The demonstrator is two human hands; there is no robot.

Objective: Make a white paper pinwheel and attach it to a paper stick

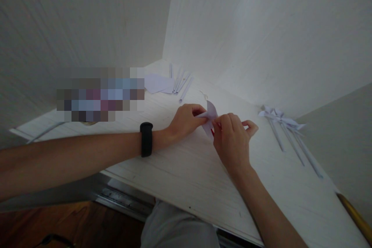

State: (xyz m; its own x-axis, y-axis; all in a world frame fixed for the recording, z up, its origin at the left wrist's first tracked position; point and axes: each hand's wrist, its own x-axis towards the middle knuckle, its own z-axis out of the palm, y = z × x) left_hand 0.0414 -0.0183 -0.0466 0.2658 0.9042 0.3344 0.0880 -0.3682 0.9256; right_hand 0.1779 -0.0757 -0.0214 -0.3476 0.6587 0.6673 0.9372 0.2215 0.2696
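Both hands meet over a white desk (186, 178) on a small folded piece of white paper (211, 113). My left hand (186, 120), with a black band (146, 138) on its wrist, pinches the paper's left side with closed fingers. My right hand (232, 141) pinches the paper's lower right part, thumb and forefinger pressed together, the other fingers curled. The paper stands a little above the desk top between the two hands.
Several finished white paper pinwheels on paper sticks (283, 130) lie at the right. Rolled paper sticks (180, 82) and flat paper sheets (158, 83) lie at the back near the wall corner. A blurred-out patch covers the left of the desk. The desk's front edge runs diagonally below my arms.
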